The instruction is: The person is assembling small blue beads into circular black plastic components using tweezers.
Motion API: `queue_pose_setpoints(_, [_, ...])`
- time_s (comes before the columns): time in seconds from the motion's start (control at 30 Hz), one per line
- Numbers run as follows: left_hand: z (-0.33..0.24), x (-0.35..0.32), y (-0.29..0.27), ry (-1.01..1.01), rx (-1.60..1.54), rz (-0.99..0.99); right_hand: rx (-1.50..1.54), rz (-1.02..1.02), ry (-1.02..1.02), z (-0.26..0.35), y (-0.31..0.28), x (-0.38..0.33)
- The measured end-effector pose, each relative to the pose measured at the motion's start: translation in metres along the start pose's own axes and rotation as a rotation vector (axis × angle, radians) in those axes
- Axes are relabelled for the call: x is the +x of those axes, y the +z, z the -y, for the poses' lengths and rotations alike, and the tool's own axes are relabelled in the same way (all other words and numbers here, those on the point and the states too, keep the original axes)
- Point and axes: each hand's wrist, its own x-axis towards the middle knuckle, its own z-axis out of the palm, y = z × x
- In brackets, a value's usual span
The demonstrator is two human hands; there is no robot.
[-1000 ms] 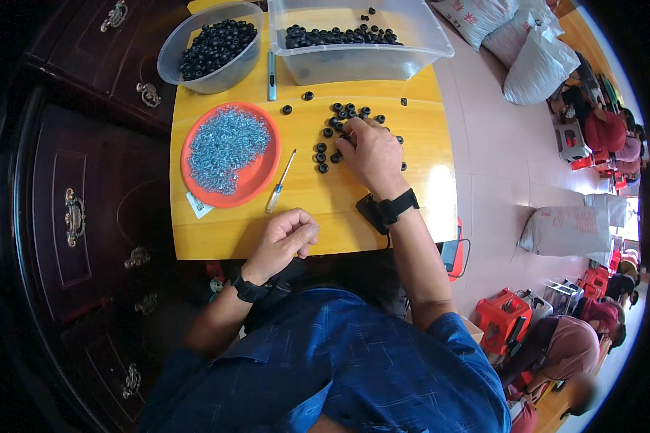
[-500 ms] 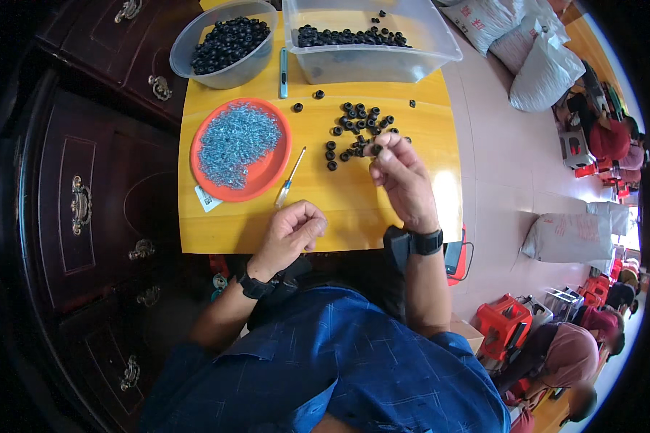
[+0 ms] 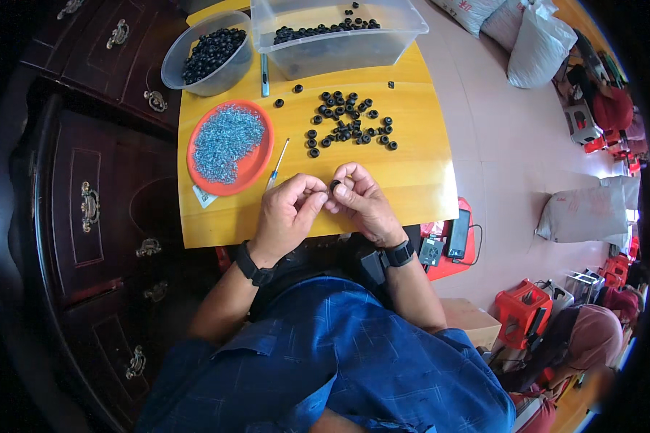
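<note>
Above the table's near edge, my two hands meet fingertip to fingertip. My right hand (image 3: 368, 206) pinches a small black ring-shaped piece (image 3: 335, 185) between thumb and fingers. Beside it, the thumb and forefinger of my left hand (image 3: 287, 216) are pressed together; whatever they hold is too small to make out. Just beyond the hands, similar black pieces (image 3: 345, 134) lie loose in a cluster. A thin screwdriver (image 3: 278, 166) lies past my left hand. To its left sits an orange-red plate (image 3: 256, 167) with a heap of small shiny metal parts (image 3: 227, 141).
A round clear tub (image 3: 224, 84) and a larger clear bin (image 3: 325, 61), both holding black pieces, stand at the back of the yellow table (image 3: 404, 187). A light-blue cutter (image 3: 265, 76) lies between them. Dark drawers (image 3: 79, 195) flank the left; white sacks (image 3: 542, 47) stand right.
My right hand has come back from the cluster toward my left hand, carrying a black piece. My left hand has risen slightly to meet it. The whole view has shifted a little.
</note>
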Motion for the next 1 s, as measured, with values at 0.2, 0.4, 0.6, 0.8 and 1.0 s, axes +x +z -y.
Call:
queue_pose_setpoints(0.2, [-0.007, 0.004, 0.005, -0.009, 0.060, 0.018, -0.048, -0.003, -0.047, -0.001, -0.005, 0.000])
queue_pose_setpoints(0.4, [-0.006, 0.007, 0.008, 0.002, 0.042, 0.022, -0.054, 0.033, -0.113, -0.008, -0.012, 0.002])
queue_pose_setpoints(0.6, [-0.007, 0.007, 0.010, -0.016, 0.008, 0.004, 0.091, -0.003, -0.013, -0.002, -0.008, -0.004])
queue_pose_setpoints(0.8, [-0.011, 0.005, 0.010, -0.020, 0.054, 0.014, 0.133, 0.041, 0.002, -0.005, -0.015, -0.004])
queue_pose_setpoints(1.0, [-0.006, 0.004, 0.009, -0.015, 0.095, -0.035, 0.211, 0.079, 0.029, -0.004, -0.017, -0.005])
